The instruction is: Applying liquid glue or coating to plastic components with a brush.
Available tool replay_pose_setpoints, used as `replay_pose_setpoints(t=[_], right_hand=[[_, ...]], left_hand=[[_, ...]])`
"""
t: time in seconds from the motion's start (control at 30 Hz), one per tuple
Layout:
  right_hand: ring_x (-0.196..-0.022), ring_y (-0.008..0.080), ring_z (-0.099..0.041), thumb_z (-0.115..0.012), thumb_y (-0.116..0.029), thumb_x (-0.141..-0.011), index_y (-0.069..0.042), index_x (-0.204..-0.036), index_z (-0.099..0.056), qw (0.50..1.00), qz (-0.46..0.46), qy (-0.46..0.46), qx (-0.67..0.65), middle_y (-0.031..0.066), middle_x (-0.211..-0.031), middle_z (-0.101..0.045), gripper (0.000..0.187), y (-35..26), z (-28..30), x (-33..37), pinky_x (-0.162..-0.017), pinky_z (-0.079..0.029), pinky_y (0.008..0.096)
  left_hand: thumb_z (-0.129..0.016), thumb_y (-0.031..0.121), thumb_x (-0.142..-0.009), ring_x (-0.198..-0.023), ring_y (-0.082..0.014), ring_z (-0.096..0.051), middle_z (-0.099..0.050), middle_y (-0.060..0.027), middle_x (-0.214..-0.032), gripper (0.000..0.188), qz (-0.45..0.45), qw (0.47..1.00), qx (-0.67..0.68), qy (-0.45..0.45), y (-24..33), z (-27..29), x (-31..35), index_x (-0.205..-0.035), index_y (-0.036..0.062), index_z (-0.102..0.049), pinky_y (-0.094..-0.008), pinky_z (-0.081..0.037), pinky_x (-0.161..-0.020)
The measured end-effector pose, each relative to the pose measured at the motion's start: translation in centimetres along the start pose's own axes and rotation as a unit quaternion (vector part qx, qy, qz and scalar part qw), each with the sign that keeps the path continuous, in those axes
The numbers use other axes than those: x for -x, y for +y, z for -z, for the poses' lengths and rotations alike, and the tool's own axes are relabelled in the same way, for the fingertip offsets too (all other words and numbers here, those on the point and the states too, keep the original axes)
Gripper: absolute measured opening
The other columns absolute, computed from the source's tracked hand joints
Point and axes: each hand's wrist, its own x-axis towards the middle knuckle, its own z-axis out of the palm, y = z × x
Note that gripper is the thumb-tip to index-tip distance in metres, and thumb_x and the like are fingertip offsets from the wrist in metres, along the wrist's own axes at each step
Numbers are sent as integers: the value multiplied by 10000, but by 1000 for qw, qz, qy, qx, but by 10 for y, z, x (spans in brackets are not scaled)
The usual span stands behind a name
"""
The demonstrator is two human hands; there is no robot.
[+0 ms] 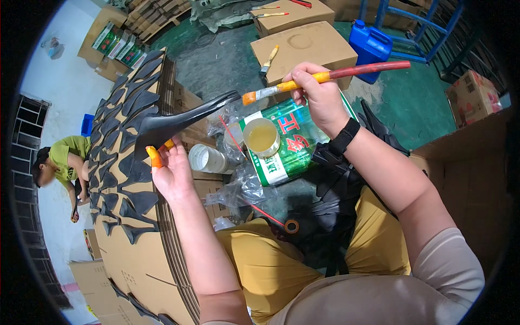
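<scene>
My left hand (176, 168), orange covers on two fingertips, grips a glossy black curved piece (179, 120) by its broad end, partly hidden behind the piece. Its narrow end points up and to the right. Closed around the orange handle of a flat brush (298, 84) lengthened with a red rod is my right hand (319, 97). The brush's orange-stained bristles are right beside the piece's narrow tip; whether they touch I cannot tell. Below the brush, a cup of yellowish liquid (262, 136) stands on a green printed tin (290, 168). A white plastic container (208, 159) is near my left hand.
Many similar black pieces (142, 200) lie on stacked cardboard (127, 260) at left. Beyond the tin are cardboard boxes (303, 51) with brushes and a blue jerrycan (370, 49). A tape roll (291, 226) is near my knees. Another person (67, 157) works at far left.
</scene>
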Motion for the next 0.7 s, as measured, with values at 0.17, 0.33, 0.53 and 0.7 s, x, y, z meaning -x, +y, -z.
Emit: replay_pose_setpoints(t=[0.17,0.33,0.53,0.7], right_hand=[[-557,52,-485,-543,-198,-883,-35,-813,-603,998,-29,-38,30,-7,-641,-530,188,19,2,1,-503,-378,189],[-578,39,-522,-555,-242,-898,-52,-891,-629,977,-131,-114,124,-2,-693,-590,204,18,-5,9,-494,-391,175],[-570,110,-590,-461,-258,-948,-40,-1043,-560,971,-142,-189,22,85,-723,-630,257,-14,-18,28,-481,-427,186],[-668,75,-562,-548,-152,-893,-57,-875,-490,985,-61,-158,-24,37,-753,-589,113,-18,-50,52,-564,-438,204]], left_hand=[[-418,103,-917,-1012,-304,-522,-567,-178,-1053,214,-36,999,-36,15,15,8,-9,-1039,-30,-532,-481,-383,-970],[-475,68,-888,-997,-245,-526,-564,-121,-1071,208,-221,955,-199,4,17,4,-4,-1090,20,-482,-374,-413,-933],[-546,-107,-790,-901,-130,-529,-539,-46,-1004,362,-386,733,-555,-80,-20,-11,15,-1121,38,-524,-243,-446,-753],[-697,-15,-720,-828,-136,-537,-560,-44,-944,438,-408,610,-650,-197,-55,-18,46,-1115,22,-510,-262,-438,-768]])
